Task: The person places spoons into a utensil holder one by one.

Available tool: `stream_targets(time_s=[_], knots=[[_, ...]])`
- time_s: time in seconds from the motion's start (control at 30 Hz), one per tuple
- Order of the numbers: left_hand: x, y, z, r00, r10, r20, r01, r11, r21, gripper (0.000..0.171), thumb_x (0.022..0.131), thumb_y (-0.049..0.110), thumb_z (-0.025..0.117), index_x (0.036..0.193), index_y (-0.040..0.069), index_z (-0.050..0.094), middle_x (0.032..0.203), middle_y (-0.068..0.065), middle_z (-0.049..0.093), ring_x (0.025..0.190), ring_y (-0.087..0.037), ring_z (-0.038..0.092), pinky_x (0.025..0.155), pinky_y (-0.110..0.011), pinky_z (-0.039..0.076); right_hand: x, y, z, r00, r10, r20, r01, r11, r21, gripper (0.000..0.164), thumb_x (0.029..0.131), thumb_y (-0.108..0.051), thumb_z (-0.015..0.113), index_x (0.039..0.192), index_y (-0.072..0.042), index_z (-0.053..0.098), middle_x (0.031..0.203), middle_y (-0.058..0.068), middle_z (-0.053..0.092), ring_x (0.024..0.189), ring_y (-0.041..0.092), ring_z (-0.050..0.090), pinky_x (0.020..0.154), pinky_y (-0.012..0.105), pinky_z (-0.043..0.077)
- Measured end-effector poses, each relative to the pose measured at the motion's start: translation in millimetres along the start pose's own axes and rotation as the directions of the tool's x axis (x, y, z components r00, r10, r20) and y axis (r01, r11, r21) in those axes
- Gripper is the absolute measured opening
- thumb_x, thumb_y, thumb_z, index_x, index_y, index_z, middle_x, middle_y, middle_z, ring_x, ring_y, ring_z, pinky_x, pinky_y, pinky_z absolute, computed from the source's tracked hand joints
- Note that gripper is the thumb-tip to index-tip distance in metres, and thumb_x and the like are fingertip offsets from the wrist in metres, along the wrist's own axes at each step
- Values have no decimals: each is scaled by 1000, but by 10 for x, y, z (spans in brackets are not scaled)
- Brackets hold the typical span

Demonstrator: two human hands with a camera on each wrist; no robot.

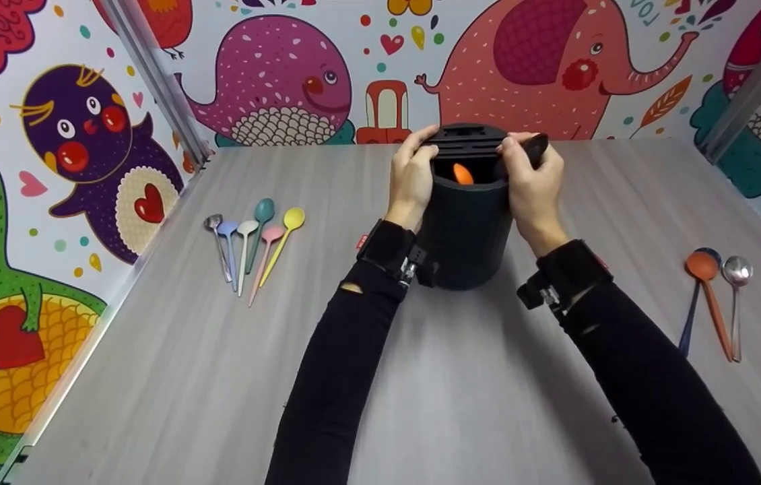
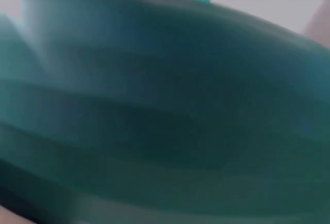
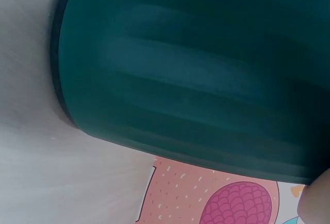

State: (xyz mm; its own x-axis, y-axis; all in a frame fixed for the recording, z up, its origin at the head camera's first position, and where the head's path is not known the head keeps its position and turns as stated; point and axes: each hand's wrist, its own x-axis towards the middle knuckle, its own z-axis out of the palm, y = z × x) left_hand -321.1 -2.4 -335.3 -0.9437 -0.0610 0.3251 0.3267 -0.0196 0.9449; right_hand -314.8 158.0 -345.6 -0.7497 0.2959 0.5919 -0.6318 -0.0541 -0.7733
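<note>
A dark green cylindrical utensil holder (image 1: 467, 232) with a black slotted insert (image 1: 468, 140) at its top stands upright in the middle of the head view. My left hand (image 1: 413, 178) grips its upper left side, thumb at the rim. On the opposite side my right hand (image 1: 537, 182) holds the upper rim. Close to the right fingers juts a dark rounded utensil end (image 1: 539, 149); whether they hold it too is unclear. Inside the opening an orange utensil (image 1: 462, 174) shows. The holder's green wall (image 2: 165, 105) fills both wrist views, hiding most of each hand.
On the left of the grey table (image 1: 172, 377) lie several small spoons (image 1: 265, 210) fanned out. To the right lie an orange ladle (image 1: 702, 265), a metal ladle (image 1: 737, 271) and a dark blue one (image 1: 691, 323). Cartoon-printed panels (image 1: 380, 40) bound the table's back and sides.
</note>
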Motion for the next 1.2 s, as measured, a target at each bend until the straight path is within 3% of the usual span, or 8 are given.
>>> stream_targets(time_s=[0.2, 0.4, 0.6, 0.67, 0.83, 1.03, 1.2], knots=[[-31, -33, 24, 1000, -24, -5, 24, 999, -27, 42, 105, 12, 38, 144, 7, 53, 150, -7, 50, 137, -18, 45, 109, -23, 34, -26, 0, -3, 1000, -6, 1, 6, 999, -32, 13, 93, -10, 66, 95, 3, 68, 88, 4, 66, 90, 19, 60, 88, 28, 46], [-30, -104, 11, 998, 5, -63, -7, 999, -31, 44, 104, 11, 38, 145, 7, 54, 152, -8, 49, 140, -19, 42, 111, -24, 32, -29, 18, 3, 1000, 0, 29, 2, 998, -64, 11, 94, -11, 65, 95, -1, 68, 89, 4, 67, 91, 20, 62, 89, 29, 47], [-17, -128, 10, 995, 24, -101, -30, 998, -59, 44, 102, 9, 40, 141, 5, 59, 149, -10, 53, 138, -19, 46, 108, -21, 35, 10, -32, -38, 997, 20, 80, -14, 997, -76, 9, 92, -11, 69, 91, -2, 70, 93, 8, 69, 105, 23, 61, 100, 32, 45], [-16, -128, 17, 993, 38, -109, -45, 997, -60, 43, 101, 8, 41, 139, 4, 61, 147, -11, 54, 137, -20, 47, 108, -21, 35, 20, -79, -78, 994, 25, 103, -16, 996, -90, 11, 91, -13, 71, 92, -2, 71, 96, 7, 69, 105, 23, 61, 97, 31, 46], [1, -142, 30, 990, 80, -114, -84, 996, -27, 41, 100, 6, 42, 134, 3, 65, 144, -12, 57, 133, -20, 51, 105, -21, 37, 26, -177, -173, 986, 26, 168, -6, 993, -116, 19, 91, -18, 73, 103, -3, 71, 99, 8, 65, 87, 21, 56, 77, 28, 45], [16, -139, 24, 987, 113, -111, -115, 993, -12, 41, 99, 7, 43, 133, 3, 66, 141, -12, 59, 129, -19, 53, 103, -20, 38, 55, -220, -299, 976, -38, 213, 42, 999, -16, 23, 96, -18, 64, 104, 3, 71, 100, 17, 66, 87, 22, 57, 81, 30, 44], [20, -146, 30, 987, 125, -98, -126, 992, -9, 43, 98, 6, 41, 134, 3, 64, 142, -11, 59, 129, -16, 52, 104, -20, 37, 105, -225, -533, 981, -68, 184, 52, 995, 89, 28, 100, -13, 51, 100, 9, 69, 100, 21, 67, 94, 28, 64, 92, 34, 51]])
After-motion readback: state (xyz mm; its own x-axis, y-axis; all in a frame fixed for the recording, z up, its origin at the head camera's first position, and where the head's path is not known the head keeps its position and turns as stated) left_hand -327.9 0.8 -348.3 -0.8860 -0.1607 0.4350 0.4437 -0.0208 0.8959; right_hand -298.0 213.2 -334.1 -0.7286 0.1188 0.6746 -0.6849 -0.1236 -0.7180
